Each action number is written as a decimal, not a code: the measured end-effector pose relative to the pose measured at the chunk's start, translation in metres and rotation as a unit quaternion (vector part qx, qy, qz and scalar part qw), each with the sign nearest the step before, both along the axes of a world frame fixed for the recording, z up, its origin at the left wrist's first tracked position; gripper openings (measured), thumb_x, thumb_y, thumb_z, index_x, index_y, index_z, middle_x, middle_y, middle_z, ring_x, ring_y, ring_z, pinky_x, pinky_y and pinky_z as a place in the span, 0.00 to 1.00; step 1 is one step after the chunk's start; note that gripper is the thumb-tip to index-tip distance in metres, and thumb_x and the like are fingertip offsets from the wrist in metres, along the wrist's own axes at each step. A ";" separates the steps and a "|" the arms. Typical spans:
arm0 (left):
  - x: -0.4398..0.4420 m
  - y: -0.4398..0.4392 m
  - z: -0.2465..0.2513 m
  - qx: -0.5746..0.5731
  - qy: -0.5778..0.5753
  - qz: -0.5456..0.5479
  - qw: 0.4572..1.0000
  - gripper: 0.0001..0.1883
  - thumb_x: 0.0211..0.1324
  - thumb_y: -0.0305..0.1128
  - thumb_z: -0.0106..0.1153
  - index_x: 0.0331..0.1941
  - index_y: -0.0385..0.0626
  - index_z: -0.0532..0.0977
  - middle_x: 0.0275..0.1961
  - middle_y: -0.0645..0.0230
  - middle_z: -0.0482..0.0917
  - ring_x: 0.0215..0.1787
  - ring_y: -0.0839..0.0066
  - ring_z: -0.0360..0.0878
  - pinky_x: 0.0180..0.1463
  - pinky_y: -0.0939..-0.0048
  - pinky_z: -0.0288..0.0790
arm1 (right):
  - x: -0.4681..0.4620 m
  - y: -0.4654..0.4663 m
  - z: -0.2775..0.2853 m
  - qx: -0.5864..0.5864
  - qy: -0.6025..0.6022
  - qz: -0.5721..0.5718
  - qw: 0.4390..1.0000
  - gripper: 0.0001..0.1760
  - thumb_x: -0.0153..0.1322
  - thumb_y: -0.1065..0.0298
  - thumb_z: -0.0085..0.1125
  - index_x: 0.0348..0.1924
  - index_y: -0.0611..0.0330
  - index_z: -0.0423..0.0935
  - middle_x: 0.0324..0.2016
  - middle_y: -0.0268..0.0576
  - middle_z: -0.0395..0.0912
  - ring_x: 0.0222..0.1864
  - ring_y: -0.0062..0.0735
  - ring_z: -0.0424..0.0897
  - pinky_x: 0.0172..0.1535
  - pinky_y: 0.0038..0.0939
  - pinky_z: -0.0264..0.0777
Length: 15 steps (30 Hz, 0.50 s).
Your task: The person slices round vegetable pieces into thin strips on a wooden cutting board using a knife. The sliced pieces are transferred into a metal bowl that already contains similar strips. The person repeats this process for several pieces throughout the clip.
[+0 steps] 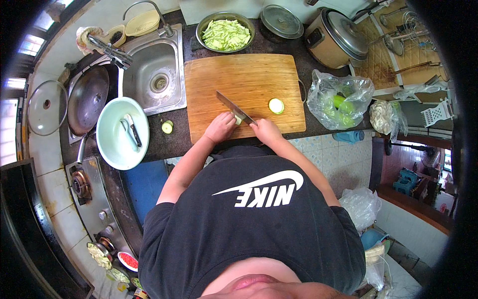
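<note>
My right hand [266,131] grips the handle of a cleaver [233,105], whose blade slants up and to the left over the wooden cutting board [246,74]. Against the blade's near side, my left hand [222,126] holds a small pale piece of vegetable [238,120], mostly hidden by the fingers. A short stack of pale green round slices [276,106], perhaps zucchini, lies on the board to the right of the cleaver. Behind the board stands a metal bowl [199,33] full of green vegetable strips [227,35].
A steel sink [138,71] lies left of the board. Nearer, a pale basin [106,138] holds a peeler [129,135] and a knife [133,129]. Cut vegetable ends [167,127] sit on the counter. At right are a plastic bag of green vegetables [340,101] and a rice cooker [336,37].
</note>
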<state>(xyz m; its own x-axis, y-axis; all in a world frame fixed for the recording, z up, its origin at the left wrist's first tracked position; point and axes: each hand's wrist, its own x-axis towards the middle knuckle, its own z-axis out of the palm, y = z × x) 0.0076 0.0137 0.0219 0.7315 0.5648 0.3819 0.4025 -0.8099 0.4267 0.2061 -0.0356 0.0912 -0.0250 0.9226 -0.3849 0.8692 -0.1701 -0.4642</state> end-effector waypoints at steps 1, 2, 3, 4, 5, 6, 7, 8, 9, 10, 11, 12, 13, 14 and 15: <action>0.000 0.000 0.000 0.004 0.000 0.003 1.000 0.10 0.48 0.28 0.56 0.36 0.40 0.72 0.41 0.58 0.75 0.46 0.59 0.73 0.50 0.64 0.70 | 0.000 -0.003 0.002 0.004 0.000 0.001 1.000 0.18 0.69 0.55 0.51 0.29 0.62 0.81 0.24 0.58 0.78 0.29 0.57 0.79 0.35 0.49 0.73; 0.000 0.000 0.000 0.007 0.003 0.002 1.000 0.10 0.48 0.28 0.57 0.36 0.40 0.72 0.40 0.58 0.75 0.45 0.60 0.73 0.50 0.64 0.70 | -0.001 -0.006 0.003 0.004 -0.007 0.006 1.000 0.18 0.69 0.55 0.51 0.29 0.62 0.81 0.24 0.58 0.78 0.29 0.57 0.79 0.35 0.49 0.73; 0.000 0.000 -0.001 0.007 0.001 0.001 1.000 0.10 0.49 0.29 0.57 0.35 0.40 0.72 0.39 0.59 0.74 0.45 0.60 0.73 0.49 0.64 0.70 | -0.002 -0.008 0.004 0.004 -0.014 0.011 1.000 0.18 0.69 0.56 0.51 0.29 0.62 0.81 0.23 0.58 0.78 0.29 0.57 0.79 0.35 0.49 0.73; 0.000 0.000 -0.001 0.008 0.000 0.000 1.000 0.09 0.49 0.30 0.58 0.35 0.41 0.72 0.39 0.59 0.74 0.44 0.61 0.73 0.49 0.64 0.70 | -0.002 -0.009 0.004 0.009 -0.017 0.017 1.000 0.18 0.69 0.56 0.51 0.28 0.62 0.81 0.23 0.58 0.78 0.29 0.57 0.79 0.35 0.49 0.73; 0.000 0.000 -0.001 0.009 -0.002 0.001 1.000 0.09 0.49 0.30 0.58 0.35 0.41 0.72 0.39 0.59 0.74 0.44 0.61 0.73 0.49 0.64 0.70 | -0.003 -0.009 0.004 0.010 -0.026 0.022 0.999 0.18 0.69 0.56 0.51 0.27 0.62 0.80 0.23 0.57 0.79 0.28 0.57 0.79 0.34 0.49 0.73; 0.000 0.000 -0.002 0.010 -0.003 0.002 1.000 0.10 0.49 0.30 0.58 0.35 0.41 0.72 0.39 0.60 0.75 0.44 0.61 0.73 0.49 0.64 0.70 | -0.003 -0.008 0.003 0.016 -0.032 0.028 0.999 0.19 0.69 0.56 0.51 0.27 0.63 0.80 0.23 0.56 0.79 0.28 0.56 0.80 0.33 0.49 0.73; 0.000 0.000 -0.002 0.011 -0.004 0.003 1.000 0.10 0.49 0.31 0.58 0.35 0.41 0.72 0.39 0.60 0.75 0.44 0.61 0.73 0.49 0.64 0.71 | -0.004 -0.008 0.002 0.022 -0.038 0.033 0.999 0.19 0.69 0.56 0.51 0.26 0.63 0.80 0.23 0.55 0.79 0.27 0.55 0.80 0.32 0.48 0.74; 0.000 0.000 -0.002 0.013 -0.007 0.003 1.000 0.10 0.49 0.31 0.58 0.35 0.41 0.72 0.39 0.60 0.75 0.44 0.61 0.73 0.49 0.64 0.71 | -0.005 -0.008 0.000 0.019 -0.041 0.034 0.998 0.19 0.69 0.56 0.51 0.27 0.63 0.80 0.23 0.56 0.79 0.28 0.56 0.80 0.33 0.49 0.73; 0.000 0.000 -0.002 0.016 -0.010 0.003 1.000 0.10 0.49 0.30 0.58 0.35 0.41 0.72 0.39 0.60 0.75 0.45 0.61 0.73 0.48 0.64 0.71 | -0.006 -0.006 -0.003 0.016 -0.044 0.033 0.998 0.18 0.69 0.56 0.51 0.27 0.63 0.80 0.23 0.57 0.79 0.28 0.57 0.79 0.34 0.49 0.73; 0.000 0.000 -0.003 0.018 -0.013 0.002 1.000 0.10 0.48 0.30 0.58 0.35 0.41 0.72 0.39 0.60 0.74 0.45 0.61 0.73 0.48 0.64 0.71 | -0.007 -0.005 -0.005 0.006 -0.053 0.030 0.998 0.18 0.69 0.56 0.51 0.27 0.63 0.80 0.23 0.58 0.78 0.29 0.58 0.79 0.35 0.50 0.73; 0.000 0.000 -0.003 0.016 -0.009 0.001 1.000 0.10 0.48 0.30 0.58 0.35 0.41 0.72 0.39 0.60 0.74 0.45 0.61 0.73 0.48 0.64 0.71 | -0.006 -0.004 -0.007 0.009 -0.039 0.024 0.999 0.18 0.69 0.56 0.52 0.27 0.63 0.80 0.23 0.58 0.78 0.29 0.58 0.79 0.35 0.50 0.73; 0.000 0.000 -0.003 0.015 -0.005 -0.001 1.000 0.11 0.48 0.30 0.58 0.35 0.41 0.72 0.39 0.60 0.74 0.45 0.61 0.73 0.48 0.64 0.71 | -0.005 -0.003 -0.008 0.006 -0.030 0.015 0.999 0.18 0.69 0.56 0.52 0.27 0.63 0.80 0.23 0.58 0.78 0.29 0.58 0.79 0.35 0.50 0.73; -0.001 0.001 -0.004 0.014 -0.002 -0.003 1.000 0.11 0.47 0.30 0.58 0.35 0.41 0.72 0.40 0.60 0.74 0.45 0.61 0.73 0.48 0.64 0.71 | -0.004 -0.002 -0.009 0.007 -0.019 0.007 1.000 0.18 0.69 0.56 0.52 0.28 0.64 0.80 0.23 0.58 0.78 0.30 0.58 0.79 0.35 0.50 0.73; -0.001 0.001 -0.005 0.009 0.001 -0.003 1.000 0.11 0.47 0.30 0.58 0.36 0.41 0.72 0.40 0.60 0.74 0.45 0.61 0.73 0.48 0.64 0.71 | -0.002 -0.001 -0.010 0.003 -0.015 0.000 1.000 0.19 0.69 0.56 0.52 0.27 0.64 0.80 0.23 0.58 0.78 0.30 0.58 0.79 0.35 0.49 0.73; -0.001 0.000 -0.005 0.005 0.004 -0.002 1.000 0.11 0.47 0.29 0.59 0.36 0.41 0.71 0.40 0.60 0.74 0.45 0.61 0.73 0.48 0.64 0.71 | 0.000 0.000 -0.010 0.003 -0.008 -0.005 1.000 0.19 0.69 0.55 0.52 0.27 0.64 0.80 0.23 0.58 0.78 0.30 0.57 0.79 0.35 0.49 0.73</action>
<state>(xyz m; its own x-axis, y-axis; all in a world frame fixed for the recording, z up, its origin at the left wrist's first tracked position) 0.0063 0.0138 0.0167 0.7364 0.5584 0.3819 0.4026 -0.8154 0.4159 0.2059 -0.0360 0.0809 -0.0090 0.9250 -0.3797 0.8751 -0.1764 -0.4507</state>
